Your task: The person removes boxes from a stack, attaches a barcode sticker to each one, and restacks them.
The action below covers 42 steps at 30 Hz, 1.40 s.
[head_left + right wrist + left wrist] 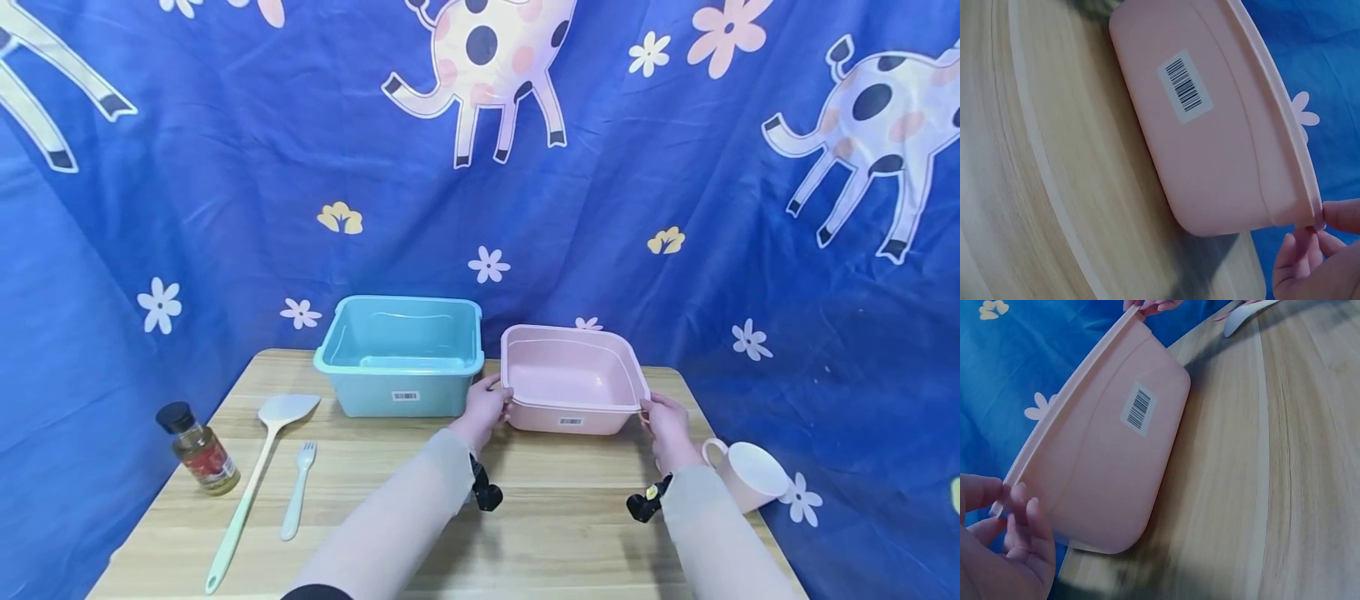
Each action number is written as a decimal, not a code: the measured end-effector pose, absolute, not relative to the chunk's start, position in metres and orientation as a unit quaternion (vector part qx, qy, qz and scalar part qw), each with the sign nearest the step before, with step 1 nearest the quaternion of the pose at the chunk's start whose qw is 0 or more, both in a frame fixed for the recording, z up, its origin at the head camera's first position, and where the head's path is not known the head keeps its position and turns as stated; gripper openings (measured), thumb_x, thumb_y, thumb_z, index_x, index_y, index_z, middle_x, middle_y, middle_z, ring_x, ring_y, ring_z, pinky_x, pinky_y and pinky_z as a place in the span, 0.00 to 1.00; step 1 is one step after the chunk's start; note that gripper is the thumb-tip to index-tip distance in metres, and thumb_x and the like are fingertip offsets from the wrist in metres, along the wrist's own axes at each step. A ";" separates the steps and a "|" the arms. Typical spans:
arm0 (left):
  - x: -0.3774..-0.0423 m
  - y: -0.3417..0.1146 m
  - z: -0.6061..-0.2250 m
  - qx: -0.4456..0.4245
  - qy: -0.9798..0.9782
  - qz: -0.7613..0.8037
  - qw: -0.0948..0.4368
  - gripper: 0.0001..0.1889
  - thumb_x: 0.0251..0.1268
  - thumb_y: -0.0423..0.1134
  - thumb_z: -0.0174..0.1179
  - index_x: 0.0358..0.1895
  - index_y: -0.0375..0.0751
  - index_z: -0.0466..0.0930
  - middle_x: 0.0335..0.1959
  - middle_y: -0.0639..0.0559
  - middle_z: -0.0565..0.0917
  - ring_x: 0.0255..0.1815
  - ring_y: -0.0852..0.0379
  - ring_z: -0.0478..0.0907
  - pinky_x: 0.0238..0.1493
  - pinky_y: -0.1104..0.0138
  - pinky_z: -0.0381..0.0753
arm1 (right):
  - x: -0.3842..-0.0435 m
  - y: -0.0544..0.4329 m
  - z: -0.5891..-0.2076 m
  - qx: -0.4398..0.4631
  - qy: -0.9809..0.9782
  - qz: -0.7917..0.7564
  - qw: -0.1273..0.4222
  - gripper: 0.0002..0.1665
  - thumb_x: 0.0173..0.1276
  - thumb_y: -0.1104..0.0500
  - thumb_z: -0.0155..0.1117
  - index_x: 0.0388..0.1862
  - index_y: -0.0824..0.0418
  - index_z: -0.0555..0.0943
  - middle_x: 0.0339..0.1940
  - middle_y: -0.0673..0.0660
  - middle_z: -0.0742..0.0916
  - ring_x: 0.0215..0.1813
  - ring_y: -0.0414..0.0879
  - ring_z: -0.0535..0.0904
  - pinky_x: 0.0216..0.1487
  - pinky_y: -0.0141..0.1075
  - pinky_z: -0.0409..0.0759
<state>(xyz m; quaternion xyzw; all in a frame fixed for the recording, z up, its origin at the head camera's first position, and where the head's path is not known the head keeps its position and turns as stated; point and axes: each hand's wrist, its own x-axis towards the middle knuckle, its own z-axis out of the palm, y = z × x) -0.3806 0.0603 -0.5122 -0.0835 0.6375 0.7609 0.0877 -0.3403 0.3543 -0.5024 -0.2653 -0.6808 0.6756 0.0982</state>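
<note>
A pink plastic basin (570, 421) with a barcode label on its front stands at the back of the wooden table, right of centre. My left hand (483, 410) pinches its rim at the front left corner, thumb on top and fingers curled below. At the front right corner my right hand (667, 427) grips the rim the same way. Both wrist views show the basin's label side and the thumb and fingers on either side of the rim. Just left of the basin sits a light blue basin (397, 392), close to my left hand.
A pink mug (750, 475) is at the right edge, by my right wrist. On the left lie a spatula (255, 483) with a pale green handle and a light green fork (300, 492). A black-capped bottle (198, 450) stands at the left edge. A blue patterned curtain (600, 208) hangs behind.
</note>
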 end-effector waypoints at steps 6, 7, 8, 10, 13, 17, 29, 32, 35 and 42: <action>-0.369 0.054 -0.504 -0.089 0.636 0.762 0.091 0.27 0.64 0.24 0.56 0.68 0.28 0.68 0.25 0.48 0.78 0.21 0.60 0.74 0.23 0.73 0.74 | -0.325 0.349 -0.494 -0.266 -0.680 0.679 0.079 0.29 0.74 0.66 0.53 0.71 0.75 0.64 0.52 0.61 0.77 0.49 0.47 0.72 0.45 0.29 0.75; -0.366 0.053 -0.502 -0.086 0.634 0.763 0.092 0.27 0.64 0.24 0.56 0.68 0.28 0.68 0.24 0.48 0.78 0.20 0.61 0.73 0.23 0.73 0.74 | -0.320 0.349 -0.492 -0.266 -0.680 0.679 0.080 0.29 0.74 0.66 0.54 0.71 0.74 0.63 0.52 0.60 0.77 0.49 0.47 0.73 0.46 0.30 0.75; -0.364 0.052 -0.500 -0.082 0.633 0.765 0.092 0.27 0.64 0.24 0.57 0.67 0.27 0.68 0.24 0.48 0.77 0.20 0.61 0.73 0.24 0.72 0.74 | -0.315 0.350 -0.489 -0.264 -0.680 0.679 0.084 0.30 0.74 0.66 0.54 0.71 0.74 0.64 0.49 0.57 0.79 0.48 0.45 0.74 0.46 0.30 0.75; -0.358 0.050 -0.494 -0.070 0.635 0.764 0.091 0.26 0.64 0.24 0.57 0.66 0.27 0.69 0.23 0.50 0.76 0.21 0.61 0.72 0.24 0.72 0.74 | -0.305 0.351 -0.483 -0.260 -0.678 0.680 0.096 0.29 0.73 0.65 0.56 0.70 0.74 0.65 0.42 0.51 0.81 0.44 0.42 0.76 0.46 0.31 0.75; -0.352 0.048 -0.482 -0.045 0.643 0.759 0.089 0.24 0.64 0.25 0.58 0.64 0.27 0.72 0.24 0.50 0.76 0.22 0.59 0.72 0.25 0.71 0.75 | -0.293 0.351 -0.465 -0.253 -0.665 0.690 0.133 0.22 0.70 0.67 0.59 0.61 0.74 0.72 0.29 0.45 0.82 0.34 0.37 0.78 0.39 0.29 0.76; -0.345 0.044 -0.457 -0.012 0.659 0.747 0.086 0.21 0.65 0.28 0.59 0.61 0.27 0.75 0.26 0.49 0.77 0.23 0.58 0.73 0.26 0.71 0.75 | -0.282 0.350 -0.424 -0.247 -0.622 0.725 0.162 0.08 0.69 0.69 0.61 0.46 0.66 0.79 0.28 0.46 0.84 0.32 0.37 0.78 0.37 0.28 0.77; -0.352 -0.034 -0.353 0.037 0.674 0.737 -0.012 0.22 0.65 0.29 0.61 0.62 0.31 0.76 0.29 0.48 0.78 0.23 0.57 0.74 0.28 0.69 0.76 | -0.312 0.287 -0.310 -0.171 -0.602 0.762 0.164 0.12 0.66 0.68 0.65 0.47 0.64 0.78 0.34 0.50 0.84 0.34 0.39 0.80 0.36 0.28 0.77; -0.359 -0.068 -0.334 0.037 0.689 0.722 -0.046 0.21 0.66 0.30 0.60 0.62 0.31 0.77 0.29 0.48 0.79 0.23 0.58 0.74 0.30 0.67 0.78 | -0.333 0.255 -0.297 -0.153 -0.605 0.768 0.146 0.13 0.66 0.69 0.65 0.49 0.65 0.78 0.31 0.50 0.84 0.33 0.39 0.80 0.34 0.28 0.77; -0.364 -0.101 -0.318 0.033 0.706 0.704 -0.072 0.21 0.68 0.32 0.58 0.62 0.31 0.76 0.27 0.50 0.78 0.23 0.60 0.74 0.32 0.67 0.79 | -0.352 0.223 -0.292 -0.132 -0.603 0.775 0.132 0.13 0.65 0.71 0.64 0.49 0.66 0.78 0.27 0.50 0.84 0.30 0.40 0.79 0.32 0.27 0.78; -0.377 -0.177 -0.307 0.035 0.736 0.672 -0.072 0.25 0.71 0.33 0.56 0.69 0.32 0.69 0.25 0.55 0.78 0.22 0.63 0.74 0.28 0.73 0.77 | -0.381 0.154 -0.310 -0.096 -0.615 0.776 0.101 0.11 0.65 0.71 0.62 0.45 0.64 0.76 0.26 0.50 0.82 0.28 0.41 0.79 0.32 0.29 0.77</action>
